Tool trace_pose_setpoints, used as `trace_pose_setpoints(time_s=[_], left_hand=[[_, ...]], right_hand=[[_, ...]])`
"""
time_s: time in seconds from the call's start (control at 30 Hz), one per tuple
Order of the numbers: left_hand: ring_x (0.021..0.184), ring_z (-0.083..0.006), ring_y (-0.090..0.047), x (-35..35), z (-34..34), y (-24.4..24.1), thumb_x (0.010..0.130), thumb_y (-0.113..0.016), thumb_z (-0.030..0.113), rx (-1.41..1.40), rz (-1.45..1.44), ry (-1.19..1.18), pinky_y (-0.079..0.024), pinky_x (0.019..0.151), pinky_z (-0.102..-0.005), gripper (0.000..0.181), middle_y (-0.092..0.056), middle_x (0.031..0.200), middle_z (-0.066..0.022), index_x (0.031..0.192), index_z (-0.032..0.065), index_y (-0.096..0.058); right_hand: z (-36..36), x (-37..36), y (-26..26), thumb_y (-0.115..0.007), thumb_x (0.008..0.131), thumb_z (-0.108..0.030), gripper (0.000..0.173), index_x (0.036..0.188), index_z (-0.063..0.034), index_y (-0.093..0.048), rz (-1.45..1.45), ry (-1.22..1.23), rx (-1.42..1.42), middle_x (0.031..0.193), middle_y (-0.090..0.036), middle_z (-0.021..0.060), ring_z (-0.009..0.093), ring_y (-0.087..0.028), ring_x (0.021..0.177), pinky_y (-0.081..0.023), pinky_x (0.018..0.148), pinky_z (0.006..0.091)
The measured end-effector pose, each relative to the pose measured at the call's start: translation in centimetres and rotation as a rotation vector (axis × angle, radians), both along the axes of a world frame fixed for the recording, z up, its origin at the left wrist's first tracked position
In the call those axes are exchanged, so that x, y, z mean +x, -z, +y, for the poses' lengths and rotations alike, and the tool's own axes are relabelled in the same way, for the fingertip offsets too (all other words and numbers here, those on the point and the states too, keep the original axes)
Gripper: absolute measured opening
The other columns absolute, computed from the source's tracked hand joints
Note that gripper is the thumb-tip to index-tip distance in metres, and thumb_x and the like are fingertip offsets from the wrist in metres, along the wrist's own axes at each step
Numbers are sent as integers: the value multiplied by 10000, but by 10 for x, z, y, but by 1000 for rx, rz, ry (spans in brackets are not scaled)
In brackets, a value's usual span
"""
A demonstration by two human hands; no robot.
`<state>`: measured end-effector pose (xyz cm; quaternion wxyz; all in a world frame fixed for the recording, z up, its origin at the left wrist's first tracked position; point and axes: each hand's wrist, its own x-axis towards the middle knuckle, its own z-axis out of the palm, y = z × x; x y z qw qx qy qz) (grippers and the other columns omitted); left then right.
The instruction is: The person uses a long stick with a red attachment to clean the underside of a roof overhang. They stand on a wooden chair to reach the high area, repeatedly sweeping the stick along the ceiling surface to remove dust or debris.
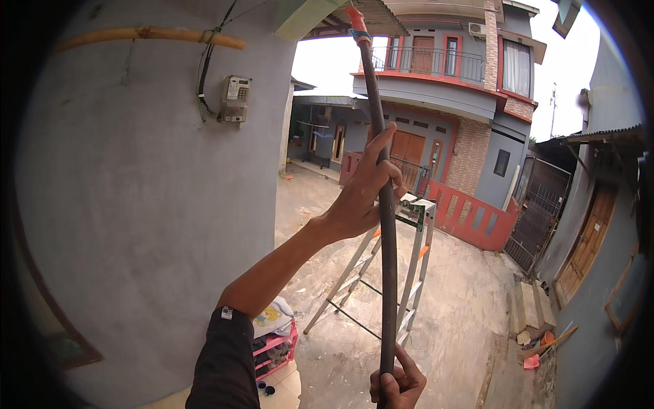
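Note:
A long dark pole (389, 266) runs upright through the middle of the view, slightly bent by the lens. Its upper end bears a red plastic piece (356, 19), tied on with blue cord, near the edge of a corrugated roof (368, 13). My left hand (375, 184) grips the pole at mid-height, arm stretched out in a dark sleeve. Lower down, at the bottom of the view, my right hand (398, 381) is closed around the same pole. The pole's lowest end is out of view.
An aluminium stepladder (418, 245) stands behind the pole on the concrete yard. A grey wall with an electricity meter (236, 99) and bamboo pole (153, 33) is at left. Below stands a pink rack (294, 335) with cloths. A broom (554, 341) lies by concrete steps (526, 307) at right.

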<state>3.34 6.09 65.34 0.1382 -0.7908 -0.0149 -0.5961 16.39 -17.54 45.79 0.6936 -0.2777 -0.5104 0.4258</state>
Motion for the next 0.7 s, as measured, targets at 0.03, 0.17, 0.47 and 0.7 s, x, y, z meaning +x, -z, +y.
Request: trace_pose_setpoints(time_s=[0.03,0.17,0.47,0.7], left_hand=[[1404,-374,-176,0,1,0,898,-588,124,-7,0,-37,-329,1032,-446,137,-157,1519,-161,933,133,-456],[1414,-400,-121,3,10,-17,867,-617,109,-63,-15,40,-312,999,-483,147,-152,1527,-164,886,115,-471],[1390,-370,-216,2,6,-1,904,-593,152,-7,-2,-102,-305,1049,-454,150,-192,1501,-164,928,132,-446],[1227,-350,-446,0,12,-43,872,-627,161,-8,-63,-46,-442,850,-430,172,-229,1483,-184,876,69,-482]], right_hand=[[1,0,1,-587,902,-115,558,1374,74,-356,10,-6,14,618,-542,46,87,-446,461,-343,405,218],[14,10,-10,-565,914,-107,560,1395,58,-331,-38,-45,-18,617,-542,41,75,-442,461,-351,410,214],[10,6,-8,-590,912,-138,563,1382,66,-355,-33,-15,19,609,-545,42,74,-428,441,-346,412,215],[28,14,-37,-572,862,-102,608,1405,27,-333,-79,14,-18,610,-568,125,121,-482,410,-370,364,256]])
